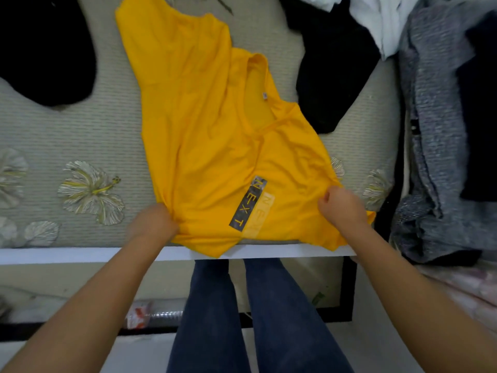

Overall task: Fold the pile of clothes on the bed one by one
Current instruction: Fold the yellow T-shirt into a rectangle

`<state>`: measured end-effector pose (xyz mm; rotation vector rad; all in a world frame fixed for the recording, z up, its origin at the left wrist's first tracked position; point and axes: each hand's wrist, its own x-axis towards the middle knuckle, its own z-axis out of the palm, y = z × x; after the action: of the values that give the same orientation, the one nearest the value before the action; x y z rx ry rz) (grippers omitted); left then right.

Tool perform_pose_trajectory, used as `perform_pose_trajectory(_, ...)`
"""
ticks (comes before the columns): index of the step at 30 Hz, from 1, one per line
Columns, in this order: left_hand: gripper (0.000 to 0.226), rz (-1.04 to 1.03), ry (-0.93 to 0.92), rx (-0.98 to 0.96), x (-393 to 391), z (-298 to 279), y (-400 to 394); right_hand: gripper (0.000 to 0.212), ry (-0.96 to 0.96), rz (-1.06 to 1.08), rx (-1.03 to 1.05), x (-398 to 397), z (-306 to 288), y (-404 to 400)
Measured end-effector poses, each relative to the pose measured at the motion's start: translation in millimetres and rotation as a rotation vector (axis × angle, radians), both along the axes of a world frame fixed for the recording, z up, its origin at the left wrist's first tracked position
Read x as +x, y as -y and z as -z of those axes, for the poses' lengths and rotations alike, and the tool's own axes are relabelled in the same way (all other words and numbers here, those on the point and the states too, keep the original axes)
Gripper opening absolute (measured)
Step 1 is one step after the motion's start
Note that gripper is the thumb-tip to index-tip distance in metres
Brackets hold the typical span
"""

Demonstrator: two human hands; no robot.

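Gripping yellow T-shirt (215, 146) edges, both hands' fingers (326, 196) curled

The shirt (215, 135) is bright yellow (with a grey label strip reading NEXT), on a grey ribbed bedcover (80, 135) patterned with pale flowers.

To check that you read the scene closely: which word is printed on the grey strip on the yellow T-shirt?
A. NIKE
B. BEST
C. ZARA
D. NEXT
D: the grey strip on the yellow T-shirt, between the left hand and the right hand, reads NEXT.
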<state>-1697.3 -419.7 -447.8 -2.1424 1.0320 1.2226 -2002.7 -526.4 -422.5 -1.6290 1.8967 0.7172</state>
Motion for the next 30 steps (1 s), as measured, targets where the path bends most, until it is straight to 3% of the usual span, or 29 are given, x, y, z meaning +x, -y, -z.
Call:
perform_pose_trajectory(2, 0.014, -0.003, 0.096, -0.204, -10, -13, 8, 0.026, 0.172, -0.076, -0.194, 15, -2, 19)
perform_pose_trajectory(5, 0.030, 0.064, 0.158, -0.385, -25, -27, 30, 0.051, 0.247, -0.096, -0.364, 35, 10, 46)
perform_pose_trajectory(7, 0.041, 0.115, 0.150, -0.428, -32, -31, 47, 0.057, 0.244, -0.016, -0.332, 48, 22, 63)
perform_pose_trajectory(10, 0.048, 0.195, 0.142, -0.482, -42, -35, 78, 0.036, 0.302, 0.255, -0.179, 50, 34, 80)
perform_pose_trajectory(15, 0.046, 0.429, 0.165, -0.483, -58, -27, 146, 0.008, 0.614, 0.295, 0.021, -5, 24, 43)
perform_pose_trajectory(20, 0.052, 0.735, 0.091, -0.537, -88, 1, 214, 0.040, 0.572, 0.216, 0.295, -69, 20, -31)
perform_pose_trajectory(25, 0.051, 1.092, -0.039, -0.467, -127, 19, 242, 0.043, 0.567, 0.322, 0.173, -83, 26, -48)
perform_pose_trajectory(28, 0.047, 1.204, -0.065, -0.402, -136, 18, 247, 0.019, 0.567, 0.300, 0.096, -75, 29, -38)
perform_pose_trajectory(30, 0.041, 1.313, -0.053, -0.344, -136, 16, 249, 0.029, 0.551, 0.285, 0.088, -67, 33, -31)
